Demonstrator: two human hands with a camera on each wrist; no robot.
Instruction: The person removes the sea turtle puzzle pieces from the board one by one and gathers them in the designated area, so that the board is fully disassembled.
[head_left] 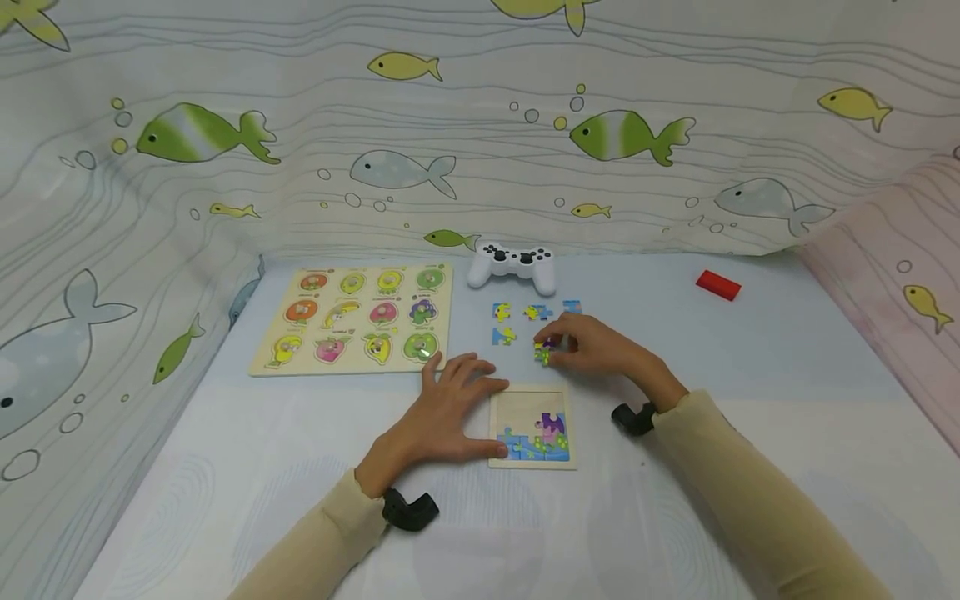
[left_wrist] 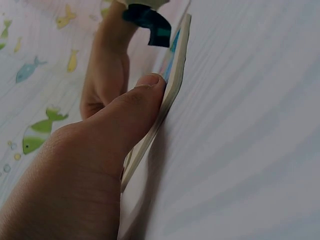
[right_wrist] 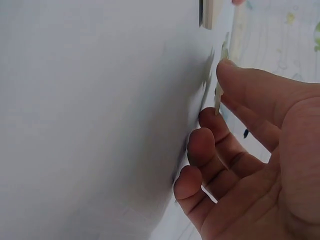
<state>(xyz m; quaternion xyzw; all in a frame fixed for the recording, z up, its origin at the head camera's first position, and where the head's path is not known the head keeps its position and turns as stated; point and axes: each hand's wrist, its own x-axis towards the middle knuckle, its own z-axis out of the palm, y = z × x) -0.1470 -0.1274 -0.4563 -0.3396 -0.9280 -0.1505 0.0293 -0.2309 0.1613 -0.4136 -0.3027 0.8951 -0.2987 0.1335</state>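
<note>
My right hand [head_left: 596,346] pinches a jigsaw puzzle piece [head_left: 542,352] with purple and green on it. In the right wrist view the piece [right_wrist: 218,95] shows edge-on between thumb and fingers, just off the table. My left hand [head_left: 450,417] is spread at the left side of a square wooden puzzle tray [head_left: 572,425], its thumb resting on the tray's lower left part. Joined pieces [head_left: 532,448] fill the tray's bottom and part of its right side; bare wood shows above. Beyond the tray lie several loose pieces [head_left: 502,336], one partly hidden behind the right hand.
A wooden fruit board [head_left: 352,333] lies at the left, close to my left fingertips. Behind the loose pieces sits a white game controller [head_left: 513,267]. A red block [head_left: 718,285] is at the far right. Fish-print cloth [head_left: 480,125] rises along the table's back.
</note>
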